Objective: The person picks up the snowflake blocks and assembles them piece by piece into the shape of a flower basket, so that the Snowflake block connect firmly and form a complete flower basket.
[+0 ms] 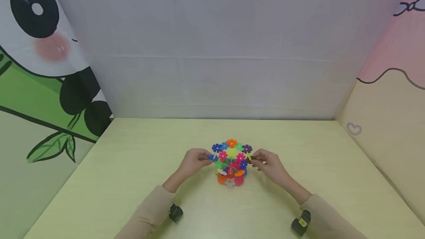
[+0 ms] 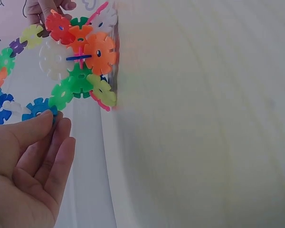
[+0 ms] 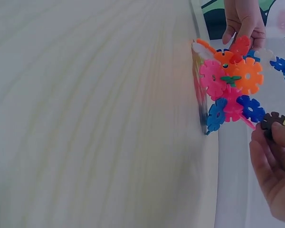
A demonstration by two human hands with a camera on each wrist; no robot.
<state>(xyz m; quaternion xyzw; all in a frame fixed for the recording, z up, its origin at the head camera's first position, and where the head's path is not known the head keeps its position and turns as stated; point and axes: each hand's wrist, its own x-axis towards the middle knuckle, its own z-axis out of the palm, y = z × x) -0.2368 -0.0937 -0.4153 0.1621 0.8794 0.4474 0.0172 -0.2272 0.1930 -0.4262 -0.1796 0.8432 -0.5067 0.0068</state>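
A basket-like build of notched plastic snowflake discs [image 1: 231, 165], with a hooped handle on top, stands on the table in the head view. My left hand [image 1: 196, 162] pinches a blue disc [image 2: 39, 108] low on the handle's left side, thumb on its face and fingertips behind. On the other side my right hand [image 1: 270, 164] pinches a dark brown disc [image 3: 271, 122] between thumb and fingers. Orange, green and white discs make up the body near the left hand; pink, orange and blue ones [image 3: 216, 114] lie nearer the right.
The pale wooden table [image 1: 132, 180] runs back to a light grey cloth wall [image 1: 212, 47]. Printed panels stand at the left [image 1: 43, 84] and right [image 1: 388, 121]. Each wrist wears a small black device, one on the left [image 1: 175, 212] and another on the right [image 1: 301, 223].
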